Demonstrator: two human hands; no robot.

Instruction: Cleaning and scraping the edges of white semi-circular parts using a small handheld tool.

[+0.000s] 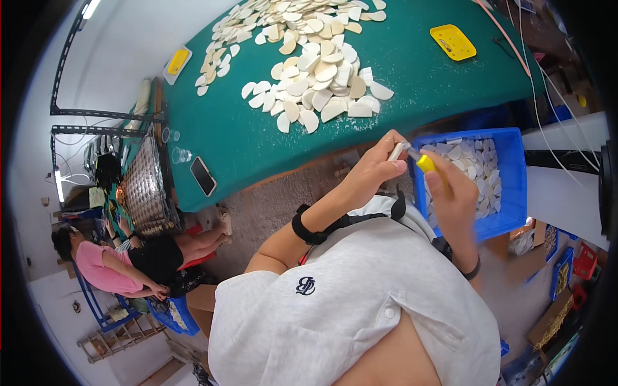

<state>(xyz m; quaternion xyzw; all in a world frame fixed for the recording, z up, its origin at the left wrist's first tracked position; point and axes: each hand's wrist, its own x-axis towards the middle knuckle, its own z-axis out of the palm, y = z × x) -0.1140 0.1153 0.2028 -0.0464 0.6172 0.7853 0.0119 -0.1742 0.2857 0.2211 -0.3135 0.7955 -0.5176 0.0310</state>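
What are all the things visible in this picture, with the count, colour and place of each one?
table: one, green top, upper middle
flat pieces: too many to count, cream and tan, heaped on the table
blue crate: one, right of the hands, holds pale pieces
yellow tray: one, far right part of the table
white tray: one, yellow inside, left table edge
phone: one, dark, near table corner
another person: one, pink top, seated at lower left
left hand: own, black wristband, holds a small white piece
right hand: own, grips a tool with a yellow handle whose tip meets the white piece
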